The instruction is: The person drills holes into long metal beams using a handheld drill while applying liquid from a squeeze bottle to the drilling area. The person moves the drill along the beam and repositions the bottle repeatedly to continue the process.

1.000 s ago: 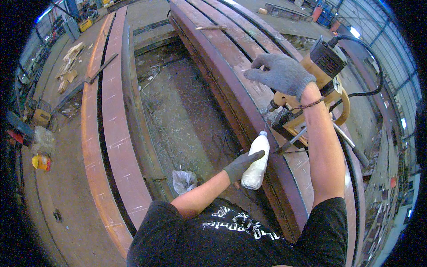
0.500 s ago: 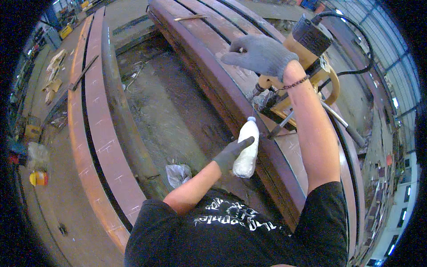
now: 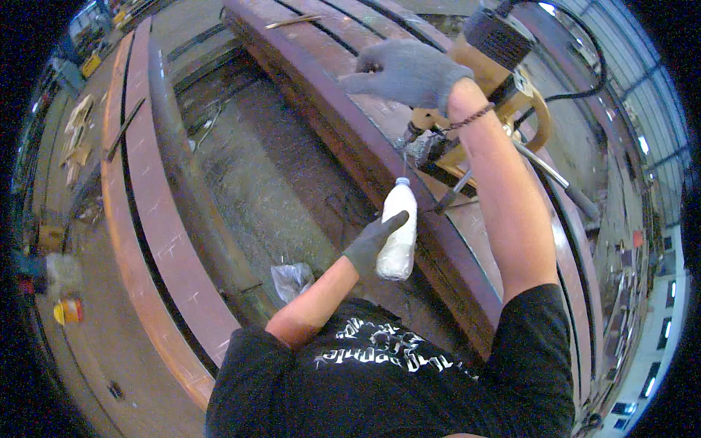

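My left hand (image 3: 372,241), in a dark glove, grips a plastic squeeze bottle (image 3: 399,244) of white liquid. The bottle tilts slightly, its cap up; a thin line runs from the cap toward the cutter of a tan and black magnetic drill (image 3: 504,44). The drill stands on a long rusty steel beam (image 3: 350,131), with pale shavings (image 3: 418,148) heaped at its cutter. My right hand (image 3: 409,73), in a grey glove, hovers in front of the drill body with loosely bent fingers, apparently holding nothing. It partly hides the drill.
A feed handle (image 3: 558,182) juts from the drill to the right, and a black cable (image 3: 602,66) loops behind it. Another steel beam (image 3: 164,219) lies at left, a flat bar across it. Between the beams are a clear plastic bag (image 3: 292,279) and dirty floor.
The whole view has shifted a little, so the beams, drill and hands appear slightly higher and farther left. My left hand still grips the bottle near the cutter; my right fingers look somewhat straighter.
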Motion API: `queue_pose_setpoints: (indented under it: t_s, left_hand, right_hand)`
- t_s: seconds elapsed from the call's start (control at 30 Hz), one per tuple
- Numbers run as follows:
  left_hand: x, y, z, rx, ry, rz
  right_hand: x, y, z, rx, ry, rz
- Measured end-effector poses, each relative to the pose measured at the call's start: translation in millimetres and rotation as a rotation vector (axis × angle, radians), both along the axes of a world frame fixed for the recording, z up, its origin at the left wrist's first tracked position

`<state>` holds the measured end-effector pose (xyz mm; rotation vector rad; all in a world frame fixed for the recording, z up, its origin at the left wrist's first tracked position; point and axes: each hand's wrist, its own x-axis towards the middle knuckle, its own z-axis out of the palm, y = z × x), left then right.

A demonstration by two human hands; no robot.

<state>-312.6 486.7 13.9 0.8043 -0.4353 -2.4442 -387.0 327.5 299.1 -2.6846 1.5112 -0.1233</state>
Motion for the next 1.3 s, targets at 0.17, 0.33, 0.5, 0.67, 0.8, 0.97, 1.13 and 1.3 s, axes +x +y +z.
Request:
queue_pose_setpoints:
  t_s: [0.17, 0.33, 0.5, 0.67, 0.8, 0.97, 1.13, 1.3]
  left_hand:
    - [10.6, 1.5, -13.1, 0.15, 0.06, -0.013]
    - [2.8, -6.9, -19.1, -0.027, 0.016, 0.019]
    - [7.3, -5.8, -40.1, 0.021, -0.033, 0.051]
    - [10.2, 1.7, -15.5, -0.027, -0.06, 0.027]
    - [10.3, 4.4, -11.9, -0.067, -0.078, 0.041]
    - [14.5, 0.6, -37.3, -0.037, -0.028, -0.017]
    - [24.2, 5.5, -35.9, -0.59, -0.381, 0.079]
    - [37.4, 16.7, -32.2, -0.676, -0.505, -0.021]
  right_hand:
    - [11.1, -4.1, -11.2, -0.103, 0.013, -0.014]
    - [14.4, 3.5, 1.6, -0.01, 0.028, -0.074]
    - [15.6, 8.6, -2.5, 0.004, 0.007, -0.106]
    - [18.1, 8.9, -7.1, -0.019, -0.009, -0.081]
    - [20.5, 7.4, -10.6, -0.058, -0.022, -0.051]
    - [8.8, 24.1, -17.0, -0.405, -0.409, -0.059]
    - [-11.3, 105.5, -82.9, -0.994, -0.628, 0.107]
    - [-78.5, 243.6, -197.1, -0.382, -0.765, -0.417]
